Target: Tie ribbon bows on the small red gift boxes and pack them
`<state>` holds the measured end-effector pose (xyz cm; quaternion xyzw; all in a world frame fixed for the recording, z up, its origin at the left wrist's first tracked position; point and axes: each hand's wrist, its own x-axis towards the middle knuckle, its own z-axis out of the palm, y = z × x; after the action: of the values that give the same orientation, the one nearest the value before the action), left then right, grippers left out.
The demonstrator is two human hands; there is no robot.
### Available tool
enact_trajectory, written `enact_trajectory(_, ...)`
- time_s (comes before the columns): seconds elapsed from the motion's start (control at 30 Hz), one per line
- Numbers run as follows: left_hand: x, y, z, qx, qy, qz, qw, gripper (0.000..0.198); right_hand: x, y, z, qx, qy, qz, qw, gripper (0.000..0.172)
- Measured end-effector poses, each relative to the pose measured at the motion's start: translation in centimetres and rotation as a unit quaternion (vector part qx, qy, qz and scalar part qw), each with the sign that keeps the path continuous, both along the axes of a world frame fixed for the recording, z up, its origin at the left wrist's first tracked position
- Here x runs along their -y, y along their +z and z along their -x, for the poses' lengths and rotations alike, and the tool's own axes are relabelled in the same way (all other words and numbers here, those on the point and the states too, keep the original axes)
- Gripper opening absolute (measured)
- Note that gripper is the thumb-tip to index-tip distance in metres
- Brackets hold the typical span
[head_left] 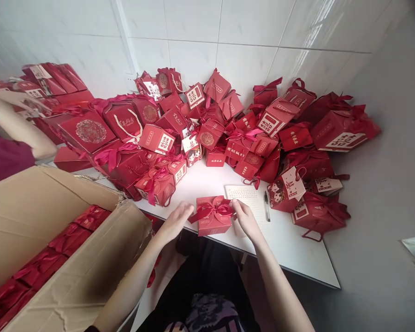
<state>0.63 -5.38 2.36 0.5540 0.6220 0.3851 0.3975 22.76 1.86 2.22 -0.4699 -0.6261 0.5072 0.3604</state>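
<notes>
A red gift box [213,223] with a ribbon bow [215,209] on top sits at the front edge of the white table, between my hands. On its left side, my left hand [179,220] is slightly blurred, its fingers stretched toward the ribbon's left tail and no firm grip showing. At the right end of the bow, my right hand [244,216] has thumb and fingers closed on the ribbon. An open notebook [251,203] with handwritten lines lies partly behind that hand. Beside the page is a black pen [266,206].
Many red gift boxes [212,133] are heaped along the tiled wall. More bagged boxes [318,212] stand at right by the grey partition [376,161]. An open cardboard carton [100,244] at left holds rows of red boxes. Another person's arm [24,127] reaches in at far left.
</notes>
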Motion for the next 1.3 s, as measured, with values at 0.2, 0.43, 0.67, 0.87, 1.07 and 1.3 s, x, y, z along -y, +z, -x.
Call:
enact_trajectory(0.2, 0.4, 1.3, -0.8, 0.081, -0.088, 0.044, 0.992, 0.037, -1.1, 0.1, 1.3, -0.152, 0.012, 0.090, 0.984, 0.037)
enact_trajectory(0.43, 1.4, -1.0, 3.6, 0.232, 0.150, 0.018, 0.961, 0.027, -3.2, -0.7, -4.8, -0.243, -0.237, 0.030, 0.940, 0.032)
enact_trajectory(0.67, 2.0, 5.3, 4.5, 0.316, 0.161, -0.130, 0.926, 0.020, -4.8, 4.3, -7.4, -0.338, -0.296, -0.036, 0.893, 0.037)
enact_trajectory(0.87, -4.0, 11.8, -0.2, 0.362, -0.055, -0.189, 0.911, 0.024, -4.0, 11.6, -0.6, -0.242, -0.093, -0.127, 0.957, 0.031)
enact_trajectory(1.07, -7.2, 14.5, -4.0, 0.298, -0.163, -0.196, 0.920, 0.034, -3.0, 15.2, 3.2, -0.149, -0.029, -0.264, 0.952, 0.031)
enact_trajectory(1.3, -6.7, 14.4, -2.2, 0.365, -0.118, -0.183, 0.905, 0.038, -2.3, 14.2, 1.0, -0.206, 0.058, -0.162, 0.963, 0.036)
